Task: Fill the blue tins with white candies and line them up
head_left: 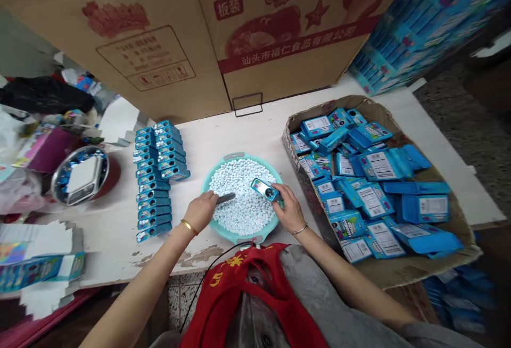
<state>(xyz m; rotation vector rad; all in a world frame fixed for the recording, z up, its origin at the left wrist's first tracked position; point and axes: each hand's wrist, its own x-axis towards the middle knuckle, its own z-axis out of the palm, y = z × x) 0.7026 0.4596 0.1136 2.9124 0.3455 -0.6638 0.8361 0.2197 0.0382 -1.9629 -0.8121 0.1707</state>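
Note:
A turquoise basin (205,180) of small white and pale-blue candies (239,215) sits in front of me. My left hand (202,210) is closed around a short dark-grey tool (225,198), perhaps a scoop, whose far end lies over the candies. On the basin's right side, my right hand (289,210) grips a small blue candy box (264,189), tilted above the candies. A round dark hole shows on the box's narrow face. Left of the basin, several similar blue boxes (154,201) stand in two columns with holed faces up.
A large cardboard tray (291,143) of jumbled blue boxes (371,199) stands on the right. Big cartons (159,34) line the back. At left are a metal bowl (59,177) with a white device (85,177) and flattened white card (51,241). Wrapped blue stacks (423,34) rise at back right.

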